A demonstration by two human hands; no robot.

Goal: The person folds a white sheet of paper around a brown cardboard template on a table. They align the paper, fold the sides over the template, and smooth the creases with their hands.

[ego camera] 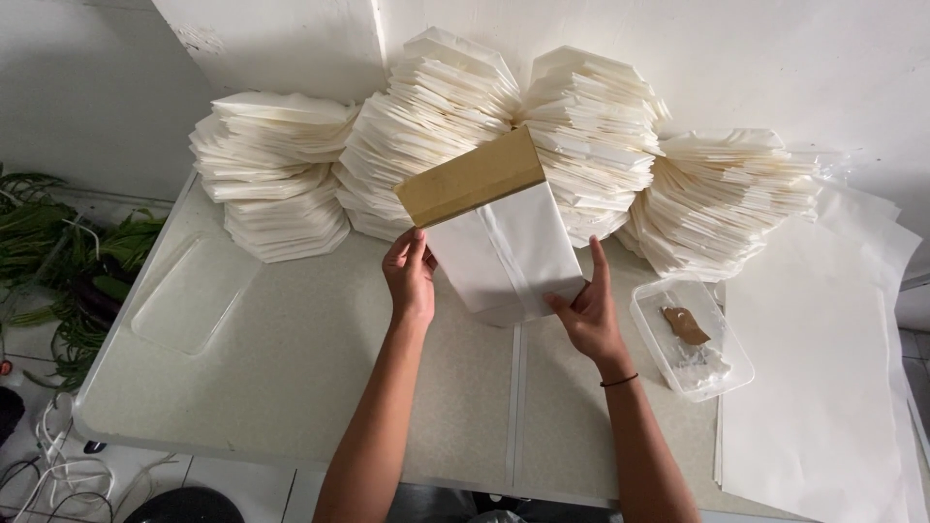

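White plaster wall fills the top of the frame, and below it a pale speckled table (291, 378) spreads across the middle. At far left, green leafy plants (48, 261) lie on the floor beside the table's edge. On the table's left part rests a clear flat plastic lid (194, 295). Along the wall, from upper left to upper right, lean tall stacks of folded white paper bags (281, 174).

At centre, the left hand (410, 276) grips the left edge of a white paper sheet wrapped around a brown cardboard block (504, 242), fingers curled onto it. The block stands tilted on the table, its bare brown end pointing up toward the stacks. The right hand (589, 315) presses the wrap's lower right corner, thumb on the face, fingers spread behind it. So the wrapped block sits between both hands, touching each.

Right of that hand stands a clear plastic tub (690, 334) holding a brown scrap, and at far right lie large white paper sheets (823, 387).

As I judge it, the paper could slip off the block if either grip loosens, spoiling the fold. The block's raised end is near the stacks, so a push backward might topple them.
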